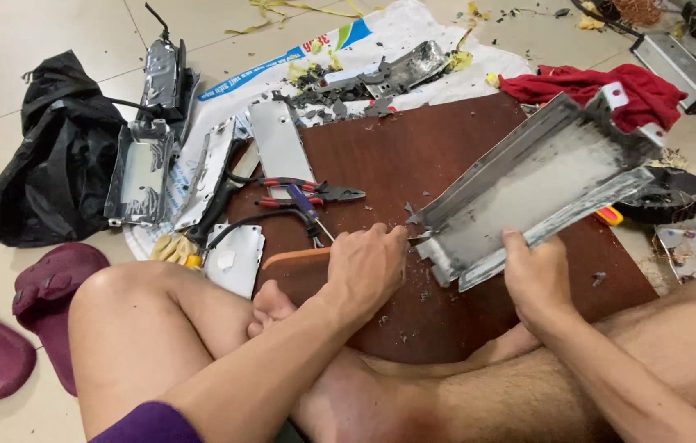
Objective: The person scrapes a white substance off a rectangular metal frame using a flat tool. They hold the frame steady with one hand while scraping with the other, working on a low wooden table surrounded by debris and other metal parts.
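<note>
A dark brown board lies on the tiled floor in front of the seated person and carries nearly everything in play. Over its right half, a long grey metal casing is held tilted, an open tray-like shell with raised side walls; its long axis runs from about seven o'clock, at the near end by the hands, up to about one o'clock, where the far end reaches a red cloth. The right hand sits at roughly five o'clock from the casing's middle, closed on the near side wall, thumb on the inner face and fingers hidden under it. The left hand lies at about eight o'clock from the casing, curled into a fist with its knuckles touching the casing's near corner; whether it pinches a small tool there cannot be told. Both hands meet the same near end, the left at its very corner. Just beyond the left hand, at eleven o'clock, rest red-handled pliers and a small screwdriver.
</note>
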